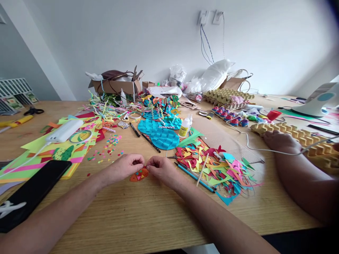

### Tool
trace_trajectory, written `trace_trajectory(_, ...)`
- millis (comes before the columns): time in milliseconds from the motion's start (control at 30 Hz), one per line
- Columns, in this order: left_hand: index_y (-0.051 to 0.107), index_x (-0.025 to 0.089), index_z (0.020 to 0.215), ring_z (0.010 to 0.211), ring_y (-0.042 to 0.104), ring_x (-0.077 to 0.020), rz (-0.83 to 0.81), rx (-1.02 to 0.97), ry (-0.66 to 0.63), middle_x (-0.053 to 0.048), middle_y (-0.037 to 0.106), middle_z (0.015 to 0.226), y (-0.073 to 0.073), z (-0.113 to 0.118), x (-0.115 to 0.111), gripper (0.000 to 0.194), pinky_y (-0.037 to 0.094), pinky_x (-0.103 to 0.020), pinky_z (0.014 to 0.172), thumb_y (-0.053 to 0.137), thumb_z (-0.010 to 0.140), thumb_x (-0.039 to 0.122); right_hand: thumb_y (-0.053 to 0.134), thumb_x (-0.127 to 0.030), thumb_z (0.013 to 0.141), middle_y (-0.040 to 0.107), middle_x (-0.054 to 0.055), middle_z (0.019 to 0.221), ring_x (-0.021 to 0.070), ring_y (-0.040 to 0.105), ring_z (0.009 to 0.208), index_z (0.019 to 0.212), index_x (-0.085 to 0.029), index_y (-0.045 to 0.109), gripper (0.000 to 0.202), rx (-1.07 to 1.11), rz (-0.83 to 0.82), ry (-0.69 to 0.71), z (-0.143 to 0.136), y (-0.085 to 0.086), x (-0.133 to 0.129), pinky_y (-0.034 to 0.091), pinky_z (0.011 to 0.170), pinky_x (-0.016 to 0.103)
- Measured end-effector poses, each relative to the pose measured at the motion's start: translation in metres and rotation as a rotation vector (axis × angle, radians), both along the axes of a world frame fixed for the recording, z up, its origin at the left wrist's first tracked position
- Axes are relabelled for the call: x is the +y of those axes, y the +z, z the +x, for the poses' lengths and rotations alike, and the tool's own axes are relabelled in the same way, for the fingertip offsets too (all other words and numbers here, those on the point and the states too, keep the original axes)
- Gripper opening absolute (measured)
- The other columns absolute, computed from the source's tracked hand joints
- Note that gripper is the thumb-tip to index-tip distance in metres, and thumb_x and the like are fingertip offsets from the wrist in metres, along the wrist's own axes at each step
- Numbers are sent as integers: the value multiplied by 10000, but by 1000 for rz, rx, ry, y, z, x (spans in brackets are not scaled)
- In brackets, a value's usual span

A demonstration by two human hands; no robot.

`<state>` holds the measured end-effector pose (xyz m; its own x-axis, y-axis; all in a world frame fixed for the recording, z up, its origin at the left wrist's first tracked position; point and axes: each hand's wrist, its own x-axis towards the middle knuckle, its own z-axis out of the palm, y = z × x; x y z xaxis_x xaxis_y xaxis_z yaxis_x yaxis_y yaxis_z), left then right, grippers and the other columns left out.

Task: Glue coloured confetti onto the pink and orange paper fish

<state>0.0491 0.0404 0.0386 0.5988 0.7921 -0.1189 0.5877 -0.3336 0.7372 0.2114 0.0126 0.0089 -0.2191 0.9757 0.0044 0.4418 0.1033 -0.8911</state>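
Observation:
An orange paper fish [138,175] with small coloured pieces on it lies on the wooden table [127,218] in front of me. My left hand [131,164] is closed, its fingertips pinched at the fish's upper edge. From the other side, my right hand [160,168] pinches at the fish's red end, thumb and forefinger together. The fingertips of both hands nearly meet there and partly cover that end. Just beyond my hands are round blue paper discs [163,138] with woven strips, and a white glue bottle [184,127] beside them.
Coloured paper scraps [212,169] are heaped to the right, with blue pens [196,178] and a wooden stick [202,169]. A black phone [34,190] and paper sheets [23,157] lie left. At far right, another person's hand [282,141] rests on an egg carton [320,141], a white cable [262,149] crossing nearby.

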Motion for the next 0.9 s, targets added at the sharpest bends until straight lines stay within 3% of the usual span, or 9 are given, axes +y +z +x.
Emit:
trace_trajectory(233, 548, 149, 779, 648, 489, -139, -134, -95, 24, 16, 530, 696, -2, -2, -5, 247, 383, -226, 567, 429, 696, 350, 501, -162, 685, 471, -41, 550, 68, 388, 516, 657, -128, 572, 83, 73, -30, -16, -2, 4, -1, 284, 452, 174)
trace_trajectory(367, 540, 148, 737, 620, 484, -134, -202, -162, 98, 27, 515, 650, -4, 3, -9, 221, 367, -223, 548, 484, 665, 350, 490, -159, 682, 472, -41, 556, 72, 401, 517, 653, -133, 562, 82, 90, 17, -35, -2, 2, 0, 298, 463, 180)
trace_trajectory(600, 523, 152, 691, 557, 450, -115, -177, -142, 125, 47, 467, 587, -8, 9, -9, 205, 331, -210, 504, 461, 674, 346, 504, -156, 685, 517, -31, 569, 78, 430, 529, 661, -140, 585, 86, -12, 123, -36, -1, -1, -2, 307, 475, 182)
trace_trajectory(767, 505, 163, 669, 533, 445, -113, -148, -97, 122, 52, 461, 565, -8, 4, -9, 157, 316, -205, 478, 437, 703, 300, 504, -143, 681, 550, -14, 586, 85, 449, 534, 673, -129, 607, 104, -48, 108, -31, 0, 3, -2, 318, 482, 188)
trace_trajectory(900, 526, 172, 655, 558, 442, -118, 6, -11, 148, 46, 485, 581, -10, -8, -13, 86, 303, -213, 503, 475, 696, 227, 513, -166, 679, 555, -15, 572, 85, 445, 528, 674, -135, 627, 119, -134, 53, -15, 1, 3, -2, 300, 468, 187)
